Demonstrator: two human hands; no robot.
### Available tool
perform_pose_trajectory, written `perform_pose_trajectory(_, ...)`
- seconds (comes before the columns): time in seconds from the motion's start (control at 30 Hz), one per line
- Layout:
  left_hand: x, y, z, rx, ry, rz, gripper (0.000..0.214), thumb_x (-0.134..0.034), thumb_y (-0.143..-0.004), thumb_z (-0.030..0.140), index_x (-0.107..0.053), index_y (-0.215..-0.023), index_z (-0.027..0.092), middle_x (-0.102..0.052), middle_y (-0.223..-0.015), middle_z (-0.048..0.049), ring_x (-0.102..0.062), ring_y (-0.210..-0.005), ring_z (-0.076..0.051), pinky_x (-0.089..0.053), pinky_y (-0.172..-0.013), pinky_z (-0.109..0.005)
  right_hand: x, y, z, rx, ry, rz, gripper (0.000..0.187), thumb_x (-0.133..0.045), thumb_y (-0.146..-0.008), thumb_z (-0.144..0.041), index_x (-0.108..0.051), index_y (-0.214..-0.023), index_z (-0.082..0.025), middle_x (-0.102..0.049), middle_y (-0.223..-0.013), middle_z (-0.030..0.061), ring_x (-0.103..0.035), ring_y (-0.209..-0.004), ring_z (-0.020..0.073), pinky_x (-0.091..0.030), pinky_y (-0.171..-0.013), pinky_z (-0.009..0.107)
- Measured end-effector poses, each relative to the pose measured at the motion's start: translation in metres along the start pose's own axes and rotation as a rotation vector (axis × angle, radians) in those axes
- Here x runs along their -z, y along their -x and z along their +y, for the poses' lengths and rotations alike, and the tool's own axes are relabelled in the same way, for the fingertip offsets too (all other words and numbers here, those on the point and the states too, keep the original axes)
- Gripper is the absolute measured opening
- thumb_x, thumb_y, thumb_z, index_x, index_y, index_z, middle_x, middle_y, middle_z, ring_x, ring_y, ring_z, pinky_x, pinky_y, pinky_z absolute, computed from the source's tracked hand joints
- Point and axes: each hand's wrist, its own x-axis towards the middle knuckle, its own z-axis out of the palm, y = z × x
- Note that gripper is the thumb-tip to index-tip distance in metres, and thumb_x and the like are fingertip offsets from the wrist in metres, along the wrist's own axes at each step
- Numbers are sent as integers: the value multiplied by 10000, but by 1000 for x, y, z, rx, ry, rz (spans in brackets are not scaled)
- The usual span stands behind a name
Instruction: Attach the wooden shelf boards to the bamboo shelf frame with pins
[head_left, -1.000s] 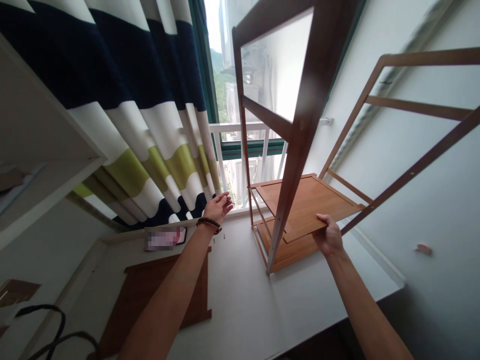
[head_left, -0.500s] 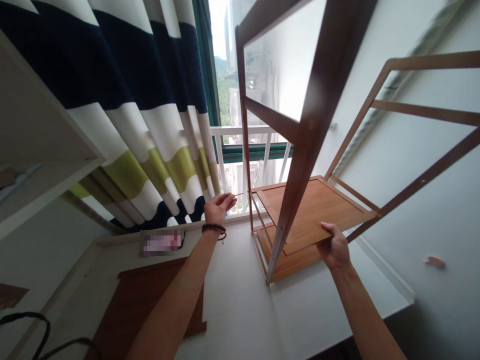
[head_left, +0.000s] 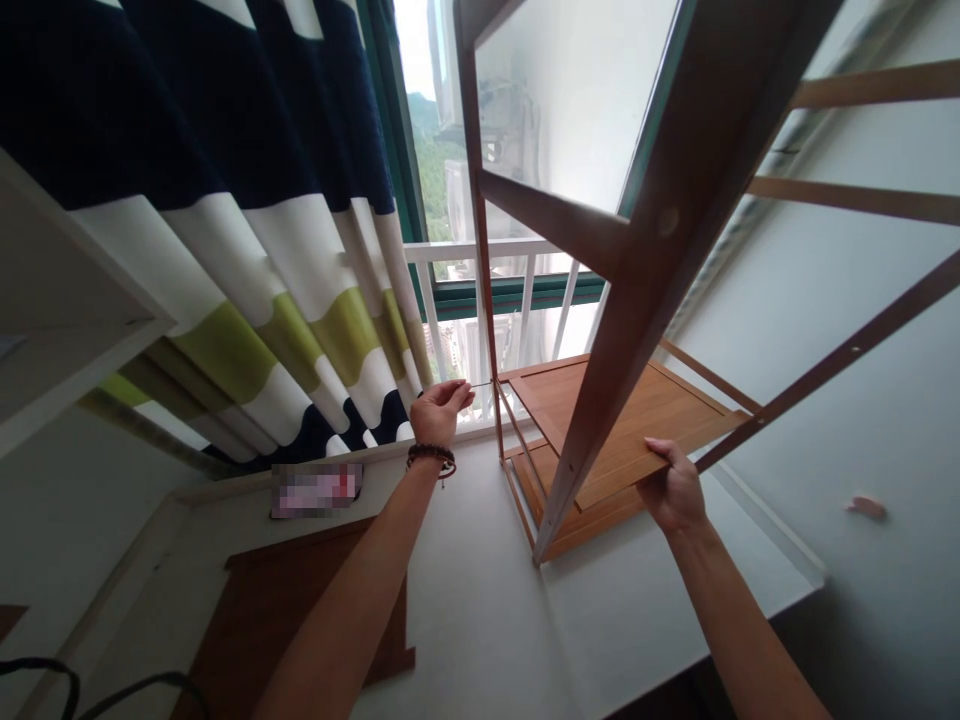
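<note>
My left hand [head_left: 442, 408] is closed in a pinch on a slim dark hex key [head_left: 481, 385], whose far end meets the back left post [head_left: 491, 330] of a wooden shelf rack at shelf height. Most of the key's near end is hidden by my fingers. On the front side, my right hand [head_left: 675, 487] grips the edge of the upper shelf board [head_left: 637, 430], thumb on top and fingers underneath. That board sits inside the rack, above a lower shelf [head_left: 592, 530]. The thick front post [head_left: 600, 400] hides part of both boards.
A separate brown wooden panel [head_left: 300, 590] lies on the white surface [head_left: 465, 590] at left, with a blurred pinkish item [head_left: 315, 490] behind it. A striped curtain [head_left: 300, 250], window and white railing [head_left: 525, 300] stand behind. Black cables [head_left: 142, 685] show at lower left.
The view has shifted slightly, so the rack's upper frame looks closer. My left hand still has the key at the post, its fingers slightly turned. My right hand keeps hold of the board.
</note>
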Motion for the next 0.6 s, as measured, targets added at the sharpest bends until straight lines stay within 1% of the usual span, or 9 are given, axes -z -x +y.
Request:
perform_pose_trajectory(0.2, -3, 2, -3, -20, 1, 32, 321, -758, -546, 289, -674, -791, 100, -691, -735, -62, -661, -655, -175, -561, -733, -351, -2, 0, 0, -8, 7, 4, 61, -580, -617, -99, -599, -667, -128, -648, -640, -18, -609, -554, 119, -547, -607, 248)
perform_pose_trajectory(0.37, -4, 2, -3, -34, 7, 44, 292, -754, -552, 275, -676, -776, 104, -693, -723, -58, -661, -654, -177, -562, -729, -350, -1, 1, 0, 4, 6, 0, 72, -590, -607, -99, -593, -670, -133, -643, -631, -19, -611, -548, 119, -545, -615, 243)
perform_pose_trajectory(0.6, -7, 4, -1, -52, -37, 59, 332, -752, -555, 317, -682, -799, 103, -691, -732, -66, -662, -650, -182, -566, -719, -347, -2, 1, 0, -13, 7, 4, 78, -574, -610, -93, -595, -666, -143, -647, -630, -19, -607, -550, 120, -548, -591, 243)
